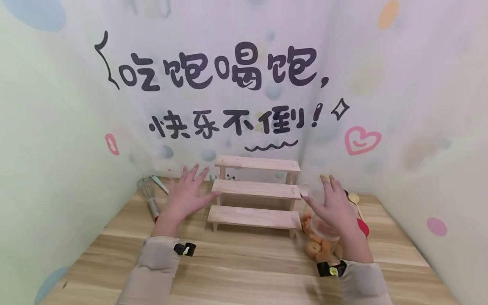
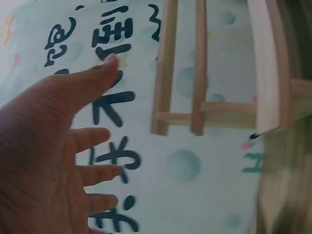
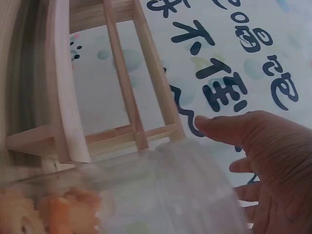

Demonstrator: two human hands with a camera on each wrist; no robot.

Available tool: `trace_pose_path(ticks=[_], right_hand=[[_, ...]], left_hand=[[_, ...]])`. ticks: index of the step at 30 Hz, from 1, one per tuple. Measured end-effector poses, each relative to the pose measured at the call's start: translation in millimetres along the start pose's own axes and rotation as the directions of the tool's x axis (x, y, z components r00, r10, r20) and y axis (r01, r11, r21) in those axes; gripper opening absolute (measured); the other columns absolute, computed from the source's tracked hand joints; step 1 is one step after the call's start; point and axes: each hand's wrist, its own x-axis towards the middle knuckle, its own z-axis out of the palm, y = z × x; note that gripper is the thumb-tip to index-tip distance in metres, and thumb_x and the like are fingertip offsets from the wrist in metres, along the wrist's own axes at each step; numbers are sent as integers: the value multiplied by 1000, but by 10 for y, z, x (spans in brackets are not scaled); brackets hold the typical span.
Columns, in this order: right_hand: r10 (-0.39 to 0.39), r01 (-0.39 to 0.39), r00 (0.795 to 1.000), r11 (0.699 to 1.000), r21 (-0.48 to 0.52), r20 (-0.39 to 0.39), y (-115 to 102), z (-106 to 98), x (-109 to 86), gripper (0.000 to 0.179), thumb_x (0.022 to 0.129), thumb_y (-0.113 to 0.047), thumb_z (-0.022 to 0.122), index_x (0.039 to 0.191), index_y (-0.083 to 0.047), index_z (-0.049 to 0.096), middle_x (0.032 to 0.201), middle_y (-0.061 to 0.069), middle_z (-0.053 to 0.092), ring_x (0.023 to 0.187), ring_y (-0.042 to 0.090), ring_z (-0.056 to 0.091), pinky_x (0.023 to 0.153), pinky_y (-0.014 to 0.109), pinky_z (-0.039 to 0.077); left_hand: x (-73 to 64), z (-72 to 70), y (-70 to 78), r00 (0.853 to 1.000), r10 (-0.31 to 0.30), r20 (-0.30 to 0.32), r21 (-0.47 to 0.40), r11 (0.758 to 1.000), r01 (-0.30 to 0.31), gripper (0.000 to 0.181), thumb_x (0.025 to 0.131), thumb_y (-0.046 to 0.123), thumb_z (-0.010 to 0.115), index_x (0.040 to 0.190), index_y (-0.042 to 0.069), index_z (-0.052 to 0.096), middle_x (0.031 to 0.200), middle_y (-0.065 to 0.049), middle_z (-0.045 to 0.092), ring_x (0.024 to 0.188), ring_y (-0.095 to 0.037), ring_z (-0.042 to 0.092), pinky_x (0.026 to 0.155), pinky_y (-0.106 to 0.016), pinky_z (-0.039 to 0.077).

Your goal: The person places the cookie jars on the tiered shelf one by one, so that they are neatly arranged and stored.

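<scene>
A three-step wooden stand [image 1: 255, 217] sits at the middle of the table. Beside its left end my left hand [image 1: 185, 198] hovers with spread fingers and holds nothing; the left wrist view also shows this hand [image 2: 48, 136] apart from the stand. To the right, my right hand [image 1: 337, 207] is held over a clear plastic container [image 1: 323, 228] with orange-brown pieces of food in it. Its thumb and fingers are extended in the right wrist view, near the container wall [image 3: 170, 190]; whether they touch it I cannot tell. The hand hides part of the container.
A whisk [image 1: 149, 197] and a teal-handled utensil [image 1: 159, 183] lie at the back left. On the right are a wooden spoon [image 1: 354, 198], a pale round-headed utensil [image 1: 304, 189] and a red object [image 1: 363, 228], partly hidden. A printed curtain [image 1: 236, 25] hangs behind.
</scene>
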Motion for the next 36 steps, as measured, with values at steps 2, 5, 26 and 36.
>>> trace_pose_path(ticks=[2,5,26,36], right_hand=[[29,-29,999,999,24,17,19,55,9,98,92,-54,67,157,3,21,159,33,19,143,55,22,106,75,28],[75,-77,997,996,39,34,55,140,30,101,89,-48,73,154,9,21,155,37,23,138,57,27,105,74,32],[179,-170,982,976,133,-62,59,158,44,108,79,-45,83,155,1,23,142,35,32,115,51,45,84,69,52],[44,94,879,960,263,-475,-513,-257,25,95,73,-29,91,149,-7,40,136,24,45,117,41,49,90,65,52]], left_hand=[[40,131,-19,999,-35,-22,-202,979,30,89,94,72,47,162,20,22,166,-12,19,149,-44,18,115,-69,15],[112,378,-49,993,-110,-33,-501,862,79,81,100,60,49,161,13,24,162,-15,30,144,-40,34,115,-58,31],[273,1360,-233,991,-133,-11,-958,285,28,68,103,33,59,160,17,27,166,-9,20,147,-30,29,118,-49,28],[266,1399,-236,990,-138,-16,-955,295,26,69,103,36,59,161,19,26,168,-9,12,150,-32,21,119,-50,26]])
